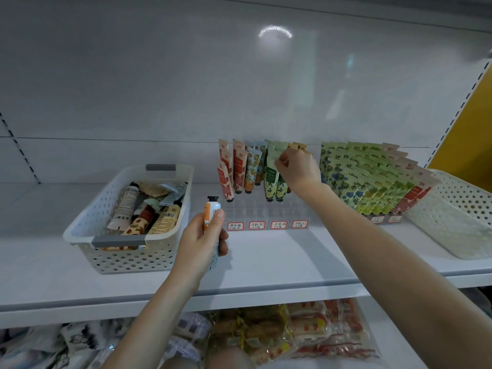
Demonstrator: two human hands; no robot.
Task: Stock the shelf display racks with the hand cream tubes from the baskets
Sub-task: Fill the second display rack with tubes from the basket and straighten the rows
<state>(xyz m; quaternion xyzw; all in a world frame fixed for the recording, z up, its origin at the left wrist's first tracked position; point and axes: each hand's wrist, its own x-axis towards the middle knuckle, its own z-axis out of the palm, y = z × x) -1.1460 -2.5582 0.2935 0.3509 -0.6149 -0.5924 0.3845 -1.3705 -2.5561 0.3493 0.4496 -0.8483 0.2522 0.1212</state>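
Head view: the right hand (298, 169) pinches the crimped top of a green tube (272, 177) standing cap-down in the clear rack (266, 209). Just left of the rack's front, the left hand (198, 243) grips an orange-and-white tube (211, 209), upright with its cap up, nearer the front slots.

Bright, overhead glare, bowed edges

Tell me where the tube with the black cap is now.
In the head view, the left hand grips the black-capped tube upright, left of centre, between the white basket and the display rack.
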